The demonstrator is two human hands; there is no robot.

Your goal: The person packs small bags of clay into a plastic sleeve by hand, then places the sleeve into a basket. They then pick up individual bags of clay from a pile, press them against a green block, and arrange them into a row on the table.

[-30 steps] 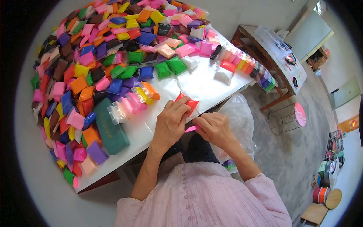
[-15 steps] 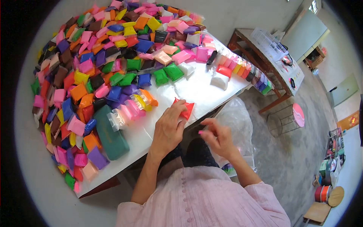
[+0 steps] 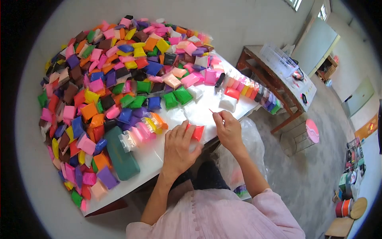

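At the table's front edge my left hand (image 3: 181, 148) holds down a small red packet (image 3: 196, 132), fingers over its left side and thumb by its lower edge. Just right of it, my right hand (image 3: 228, 129) is raised with thumb and forefinger pinched on a thin red sliver (image 3: 211, 111) that points up and left; its exact kind is too small to make out. Beside my left hand lies a row of clear-wrapped packets (image 3: 142, 131) in white, pink, yellow and orange. A red packet (image 3: 232, 93) and a white packet (image 3: 228, 104) lie beyond my right hand.
A large heap of coloured packets (image 3: 99, 85) covers the table's left and back. A green case (image 3: 122, 153) lies before it. Packets in a colour row (image 3: 254, 91) line the right edge. A plastic bag (image 3: 248, 147) hangs below; a wire-sided stool (image 3: 298, 135) stands right.
My right hand has moved up over the table edge, the thin red sliver now showing in its pinch. My left hand stays at the red packet, its fingers shifted left. The view has tilted slightly.
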